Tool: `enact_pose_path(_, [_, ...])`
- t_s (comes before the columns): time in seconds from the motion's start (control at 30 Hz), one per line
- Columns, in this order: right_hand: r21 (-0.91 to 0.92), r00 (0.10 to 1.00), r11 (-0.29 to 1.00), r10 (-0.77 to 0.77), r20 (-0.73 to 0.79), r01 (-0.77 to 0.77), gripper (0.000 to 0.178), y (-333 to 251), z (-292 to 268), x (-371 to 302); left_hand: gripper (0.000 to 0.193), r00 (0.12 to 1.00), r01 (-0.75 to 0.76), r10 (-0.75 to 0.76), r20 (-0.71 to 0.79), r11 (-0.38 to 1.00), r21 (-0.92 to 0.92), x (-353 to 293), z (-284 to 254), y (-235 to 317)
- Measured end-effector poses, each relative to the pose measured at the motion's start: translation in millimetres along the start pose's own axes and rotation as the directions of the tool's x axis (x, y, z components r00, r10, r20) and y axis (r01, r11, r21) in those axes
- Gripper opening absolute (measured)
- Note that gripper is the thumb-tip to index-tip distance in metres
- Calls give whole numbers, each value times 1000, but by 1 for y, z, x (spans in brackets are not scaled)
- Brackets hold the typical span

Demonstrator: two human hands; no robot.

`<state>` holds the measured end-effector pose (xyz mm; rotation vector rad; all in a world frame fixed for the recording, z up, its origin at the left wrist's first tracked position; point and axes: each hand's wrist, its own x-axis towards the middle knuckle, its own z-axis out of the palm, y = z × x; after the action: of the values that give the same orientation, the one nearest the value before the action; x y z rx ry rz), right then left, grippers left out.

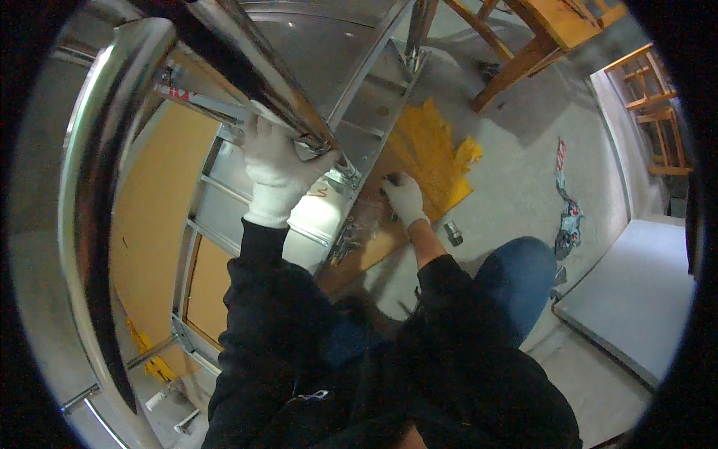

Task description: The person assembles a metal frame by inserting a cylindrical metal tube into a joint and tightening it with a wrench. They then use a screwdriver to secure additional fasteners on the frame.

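Observation:
My left hand (275,168), in a white glove, is wrapped around the lower end of a shiny metal tube (288,112). That end meets the corner of a grey metal frame (366,161). To its right, my right hand (405,199), also gloved, reaches low over a brown board (374,251) on the floor. Its fingers are curled together, and what they hold, if anything, is hidden. Several small screws or bolts (345,238) lie on the board beside the frame's edge.
Crumpled yellow sheeting (434,153) lies beyond my right hand. A short metal fitting (453,233) sits on the floor nearby. Wooden furniture (523,60) stands far right, and a pale panel (636,295) lies at right. A thick curved chrome tube (82,187) rises close on the left.

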<state>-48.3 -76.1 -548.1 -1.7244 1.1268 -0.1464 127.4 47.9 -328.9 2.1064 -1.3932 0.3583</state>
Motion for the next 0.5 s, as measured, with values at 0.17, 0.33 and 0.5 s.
enact_pose_path(0.17, [-383, 983, 908, -185, -4, 169, 36, -2, 9, 34, 29, 987, 49, -58, -151, 997, -60, -1, 14, 10])
enact_pose_path(0.33, [-496, 967, 831, -226, 115, 253, 31, -23, 14, 62, 30, 961, 149, -180, -210, 976, -158, -9, 30, 8])
enact_pose_path(0.5, [-583, 916, 707, -311, 253, 401, 29, -19, 21, 79, 34, 948, 129, -185, -258, 967, -221, -6, 34, 11])
